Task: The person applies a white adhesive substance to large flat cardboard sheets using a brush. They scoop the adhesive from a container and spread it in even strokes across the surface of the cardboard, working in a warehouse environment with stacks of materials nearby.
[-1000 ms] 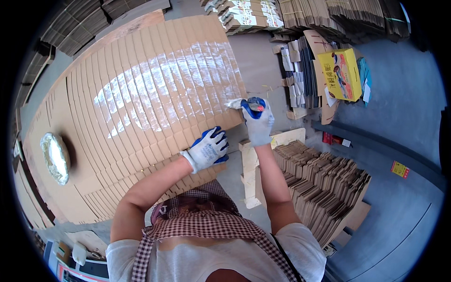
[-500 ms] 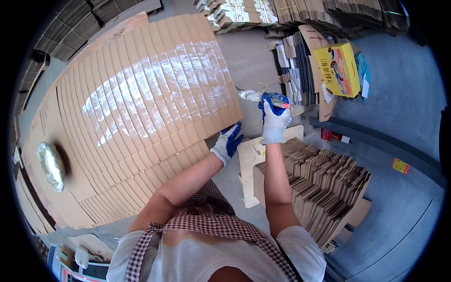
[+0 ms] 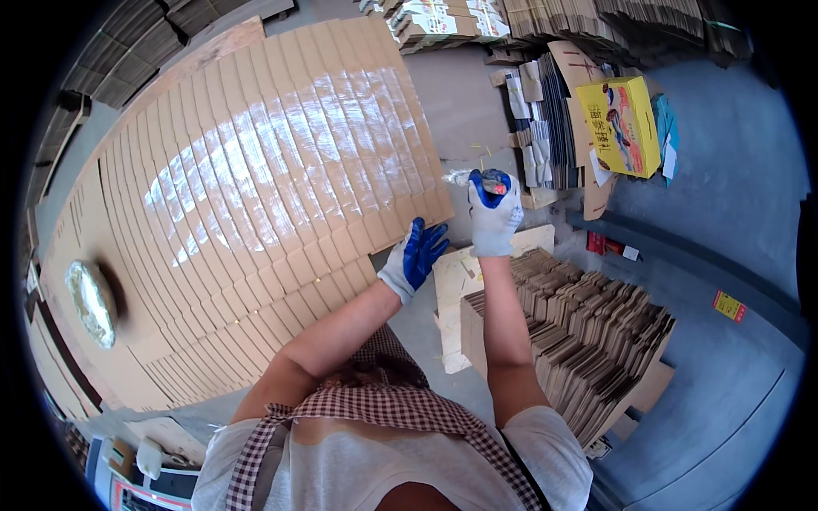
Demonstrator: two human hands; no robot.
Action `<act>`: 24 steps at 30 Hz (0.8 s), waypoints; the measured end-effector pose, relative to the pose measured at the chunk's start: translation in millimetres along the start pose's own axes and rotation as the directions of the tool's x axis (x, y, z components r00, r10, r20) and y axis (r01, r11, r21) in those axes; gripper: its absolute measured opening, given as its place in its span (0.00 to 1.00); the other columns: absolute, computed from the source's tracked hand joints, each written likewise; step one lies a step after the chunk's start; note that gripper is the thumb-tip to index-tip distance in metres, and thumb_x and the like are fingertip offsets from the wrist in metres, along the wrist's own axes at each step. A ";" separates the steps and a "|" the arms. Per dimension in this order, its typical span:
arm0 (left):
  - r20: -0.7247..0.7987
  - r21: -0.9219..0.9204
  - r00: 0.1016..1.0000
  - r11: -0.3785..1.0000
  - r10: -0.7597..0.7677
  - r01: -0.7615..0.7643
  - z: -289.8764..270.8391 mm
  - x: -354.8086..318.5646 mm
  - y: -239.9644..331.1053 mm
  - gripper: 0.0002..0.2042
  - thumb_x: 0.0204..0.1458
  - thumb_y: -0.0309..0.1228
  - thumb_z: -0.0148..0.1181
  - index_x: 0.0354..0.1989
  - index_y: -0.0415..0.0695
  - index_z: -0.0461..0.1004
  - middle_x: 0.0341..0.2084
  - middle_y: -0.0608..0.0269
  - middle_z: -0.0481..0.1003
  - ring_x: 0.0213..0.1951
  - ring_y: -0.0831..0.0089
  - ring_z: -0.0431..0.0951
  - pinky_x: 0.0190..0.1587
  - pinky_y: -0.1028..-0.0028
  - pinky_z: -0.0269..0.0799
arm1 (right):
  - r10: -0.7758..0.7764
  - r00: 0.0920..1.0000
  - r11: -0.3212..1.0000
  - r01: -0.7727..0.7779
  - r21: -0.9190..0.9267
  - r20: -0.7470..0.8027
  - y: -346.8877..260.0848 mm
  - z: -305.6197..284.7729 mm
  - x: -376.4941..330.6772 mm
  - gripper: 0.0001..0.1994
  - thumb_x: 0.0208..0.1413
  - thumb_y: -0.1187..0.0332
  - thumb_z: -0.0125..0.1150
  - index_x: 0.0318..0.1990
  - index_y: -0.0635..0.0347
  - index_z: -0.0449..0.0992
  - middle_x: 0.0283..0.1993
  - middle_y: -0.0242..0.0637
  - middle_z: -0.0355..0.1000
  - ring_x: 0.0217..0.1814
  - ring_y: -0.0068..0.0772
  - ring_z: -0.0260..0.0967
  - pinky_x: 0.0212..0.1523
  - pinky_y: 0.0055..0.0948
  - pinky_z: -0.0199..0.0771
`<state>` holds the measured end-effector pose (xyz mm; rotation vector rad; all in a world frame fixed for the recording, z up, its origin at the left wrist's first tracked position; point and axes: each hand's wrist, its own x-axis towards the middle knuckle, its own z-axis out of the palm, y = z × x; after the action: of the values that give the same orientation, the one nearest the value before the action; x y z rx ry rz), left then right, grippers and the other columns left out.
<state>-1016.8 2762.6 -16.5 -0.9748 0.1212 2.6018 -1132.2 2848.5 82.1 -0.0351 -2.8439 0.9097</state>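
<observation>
A broad spread of overlapping brown cardboard sheets (image 3: 256,264) lies to my left, with whitish shiny streaks across its middle. My left hand (image 3: 417,255), in a white glove with a blue coating, rests by the sheets' near right corner. Its fingers are stretched out and hold nothing; whether they touch the edge I cannot tell. Past the sheets' right edge, my right hand (image 3: 496,209) wears a matching glove and is closed round a dark object with a red mark (image 3: 494,185). A whitish translucent end (image 3: 457,177) sticks out to its left; its kind is unclear.
A shiny oval lump (image 3: 91,303) sits on the cardboard at far left. Right of my right forearm stands a stack of folded cardboard (image 3: 579,341). A yellow box (image 3: 620,126) stands at the upper right beside dark and silvery flat pieces (image 3: 545,119). Bundled cardboard (image 3: 562,25) lines the back.
My right hand has turned slightly, and less of the whitish end shows. My left hand has shifted a little, with its fingers spread further. The sheets' right edge appears slightly farther right.
</observation>
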 end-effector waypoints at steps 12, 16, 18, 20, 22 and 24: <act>0.100 -0.077 0.995 0.997 -0.002 0.009 -21.3 11.4 -9.4 0.29 0.63 0.48 0.49 0.68 0.46 0.55 0.62 0.48 0.63 0.63 0.57 0.64 0.66 0.60 0.60 | -0.120 0.979 0.967 0.077 0.244 0.165 -27.6 13.4 -13.0 0.19 0.47 0.65 0.71 0.46 0.57 0.72 0.45 0.46 0.73 0.44 0.50 0.74 0.44 0.39 0.74; 0.165 -0.029 0.986 1.000 0.017 -0.012 -9.4 11.3 -6.8 0.28 0.63 0.49 0.50 0.66 0.46 0.58 0.62 0.52 0.64 0.63 0.60 0.64 0.65 0.61 0.61 | -0.267 0.933 0.951 0.216 0.220 0.242 -55.1 29.5 -15.2 0.21 0.47 0.66 0.71 0.48 0.59 0.72 0.46 0.45 0.73 0.48 0.48 0.73 0.49 0.37 0.72; 0.150 -0.007 0.989 1.000 0.002 -0.001 -10.4 6.8 -3.5 0.30 0.61 0.51 0.52 0.65 0.45 0.59 0.62 0.56 0.64 0.61 0.62 0.66 0.65 0.63 0.61 | -0.239 0.940 0.971 0.234 0.050 0.242 -49.3 32.4 -2.1 0.21 0.47 0.66 0.70 0.49 0.60 0.72 0.46 0.46 0.73 0.48 0.49 0.72 0.49 0.37 0.72; 0.118 -0.016 0.991 0.998 -0.065 0.068 -10.5 10.5 -2.9 0.27 0.64 0.51 0.45 0.64 0.45 0.61 0.61 0.58 0.66 0.60 0.65 0.68 0.62 0.66 0.64 | -0.297 0.936 0.938 0.322 -0.125 0.188 -45.2 28.8 7.3 0.22 0.47 0.66 0.70 0.49 0.60 0.71 0.45 0.46 0.72 0.47 0.49 0.72 0.48 0.38 0.72; 0.020 -0.066 0.990 0.988 -0.138 0.139 -8.0 9.1 -3.3 0.26 0.65 0.49 0.44 0.64 0.44 0.61 0.60 0.58 0.67 0.59 0.66 0.69 0.61 0.67 0.65 | -0.164 0.977 0.984 0.153 0.090 0.135 -58.7 17.8 1.7 0.19 0.47 0.70 0.69 0.48 0.62 0.73 0.44 0.43 0.75 0.46 0.44 0.74 0.49 0.34 0.73; 0.104 -0.043 0.955 0.958 -0.278 0.284 -18.4 0.9 -2.4 0.24 0.66 0.46 0.45 0.63 0.45 0.62 0.60 0.57 0.67 0.58 0.66 0.70 0.61 0.66 0.66 | -0.082 0.978 0.954 0.021 0.300 0.190 -74.8 11.7 -9.7 0.18 0.47 0.73 0.69 0.47 0.62 0.74 0.43 0.40 0.76 0.44 0.37 0.75 0.49 0.31 0.73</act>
<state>-1005.1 2761.4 -30.9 -0.8158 -0.1114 2.3944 -1122.6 2780.2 114.6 0.1758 -2.8325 1.3917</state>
